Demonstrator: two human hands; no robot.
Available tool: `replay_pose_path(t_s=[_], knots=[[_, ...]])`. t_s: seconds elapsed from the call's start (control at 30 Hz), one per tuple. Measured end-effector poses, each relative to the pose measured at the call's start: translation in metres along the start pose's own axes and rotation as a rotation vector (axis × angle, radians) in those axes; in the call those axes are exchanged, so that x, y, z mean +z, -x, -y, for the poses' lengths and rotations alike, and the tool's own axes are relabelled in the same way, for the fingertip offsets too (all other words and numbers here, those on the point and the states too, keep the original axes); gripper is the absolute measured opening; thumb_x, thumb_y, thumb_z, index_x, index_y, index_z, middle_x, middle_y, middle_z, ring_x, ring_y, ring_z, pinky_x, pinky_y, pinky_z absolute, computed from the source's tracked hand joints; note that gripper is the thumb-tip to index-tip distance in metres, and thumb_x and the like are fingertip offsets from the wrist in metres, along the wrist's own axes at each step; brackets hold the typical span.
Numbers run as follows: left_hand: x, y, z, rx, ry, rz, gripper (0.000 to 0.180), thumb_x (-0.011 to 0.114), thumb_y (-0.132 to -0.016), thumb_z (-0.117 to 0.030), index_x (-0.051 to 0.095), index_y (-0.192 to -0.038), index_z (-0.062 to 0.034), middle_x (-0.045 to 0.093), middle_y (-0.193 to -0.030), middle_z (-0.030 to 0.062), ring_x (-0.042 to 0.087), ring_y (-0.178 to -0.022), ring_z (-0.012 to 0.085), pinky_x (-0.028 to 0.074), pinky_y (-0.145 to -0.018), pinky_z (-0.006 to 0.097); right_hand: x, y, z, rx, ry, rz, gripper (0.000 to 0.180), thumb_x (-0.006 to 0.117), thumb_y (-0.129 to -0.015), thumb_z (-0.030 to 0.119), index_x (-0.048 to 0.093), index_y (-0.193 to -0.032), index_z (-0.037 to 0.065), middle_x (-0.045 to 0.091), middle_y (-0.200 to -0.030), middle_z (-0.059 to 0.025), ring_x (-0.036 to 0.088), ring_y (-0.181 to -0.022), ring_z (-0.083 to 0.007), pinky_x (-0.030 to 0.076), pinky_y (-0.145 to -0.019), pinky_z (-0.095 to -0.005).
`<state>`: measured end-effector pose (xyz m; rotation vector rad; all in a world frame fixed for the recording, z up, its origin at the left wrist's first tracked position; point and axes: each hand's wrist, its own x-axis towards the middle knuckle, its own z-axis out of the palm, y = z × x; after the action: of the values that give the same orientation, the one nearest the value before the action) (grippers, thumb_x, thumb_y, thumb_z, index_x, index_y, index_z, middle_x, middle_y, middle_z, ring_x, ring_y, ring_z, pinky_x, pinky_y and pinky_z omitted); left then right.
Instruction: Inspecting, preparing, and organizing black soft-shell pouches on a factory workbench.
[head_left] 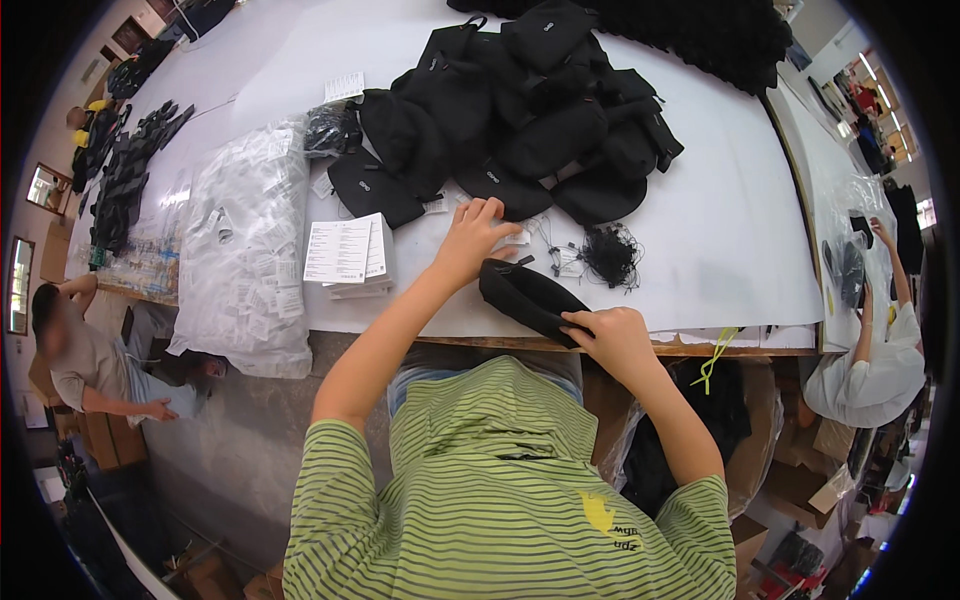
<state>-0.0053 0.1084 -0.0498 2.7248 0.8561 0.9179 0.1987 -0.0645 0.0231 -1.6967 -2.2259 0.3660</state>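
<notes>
My right hand [612,342] grips the near edge of a black fabric pouch [530,300] between thumb and fingers, its opening turned upward at the table's front edge. Just past the pouch's far end, my left hand [474,240] has its fingers curled together, with a small white tag [516,238] at the fingertips. A tangle of black tag strings [610,256] lies beyond the pouch. Behind both hands is a heap of similar black pouches [500,110], several with a small white mark.
Left of my hands stand stacked white printed cards [345,252] and a clear bag of white labels [245,250]. A bag of dark strings [333,128] touches the heap. Black material [690,35] lies at the back right. One person [110,350] is at left, another [870,350] works at right.
</notes>
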Motion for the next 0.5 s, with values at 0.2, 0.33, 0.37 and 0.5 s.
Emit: replay_pose_path(t_s=[0.2,0.33,0.37,0.5], knots=[[0.009,-0.005,0.002,0.002,-0.022,-0.092,0.015,0.071,-0.073,-0.022,0.066,-0.085,-0.0142,0.046,-0.084,0.0023,0.046,-0.085,0.0212,0.035,-0.077,0.035,0.005,0.001,-0.002,-0.009,-0.059,0.008,0.019,0.066,-0.081,0.026,0.07,-0.093,0.011,0.064,-0.064,-0.0111,0.061,-0.057,-0.0293,0.048,-0.055,-0.038],[-0.011,-0.011,-0.004,-0.026,0.021,-0.116,0.015,0.072,-0.071,-0.019,0.065,-0.083,-0.0129,0.046,-0.083,0.0027,0.046,-0.085,0.0212,0.036,-0.078,0.035,0.006,0.004,-0.003,0.018,-0.059,-0.016,0.02,0.065,-0.083,0.023,0.065,-0.098,0.011,0.061,-0.061,-0.0115,0.06,-0.055,-0.0299,0.047,-0.053,-0.0393],[-0.013,-0.011,-0.006,-0.024,0.023,-0.11,0.015,0.072,-0.071,-0.019,0.065,-0.083,-0.0129,0.046,-0.083,0.0027,0.046,-0.085,0.0212,0.036,-0.078,0.035,0.005,0.004,-0.001,0.024,-0.064,-0.016,0.02,0.065,-0.083,0.023,0.065,-0.098,0.011,0.061,-0.061,-0.0115,0.06,-0.055,-0.0299,0.047,-0.053,-0.0393],[-0.013,-0.01,-0.006,0.012,0.04,0.003,0.015,0.072,-0.071,-0.018,0.065,-0.084,-0.0128,0.046,-0.082,0.0023,0.047,-0.085,0.0208,0.035,-0.08,0.035,0.005,0.004,0.0,0.088,-0.082,-0.027,0.016,0.067,-0.081,0.02,0.06,-0.091,0.01,0.059,-0.058,-0.0102,0.06,-0.054,-0.0295,0.045,-0.05,-0.0389]])
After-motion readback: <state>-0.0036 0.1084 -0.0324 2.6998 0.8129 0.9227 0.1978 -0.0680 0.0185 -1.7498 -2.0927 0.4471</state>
